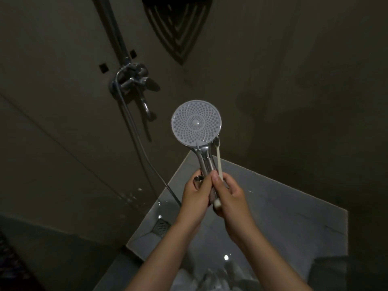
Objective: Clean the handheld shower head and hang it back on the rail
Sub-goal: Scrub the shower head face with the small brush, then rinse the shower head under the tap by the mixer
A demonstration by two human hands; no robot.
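Observation:
The handheld shower head (196,122) is upright in front of me, its round white nozzle face turned toward me, its chrome handle pointing down. My left hand (195,191) grips the lower handle near the hose nut. My right hand (227,196) is closed on a cream toothbrush (218,159), which lies along the handle with its bristles at the face's lower right edge. The grey hose (136,141) runs from the handle up to the chrome mixer valve (132,80). The rail (117,32) rises above the valve on the left wall.
A wire corner shelf (178,28) hangs high in the wall corner. Below lies a wet grey tiled floor (283,217) with a square drain (161,227). A spout (147,108) juts from the valve. Dark walls close in on both sides.

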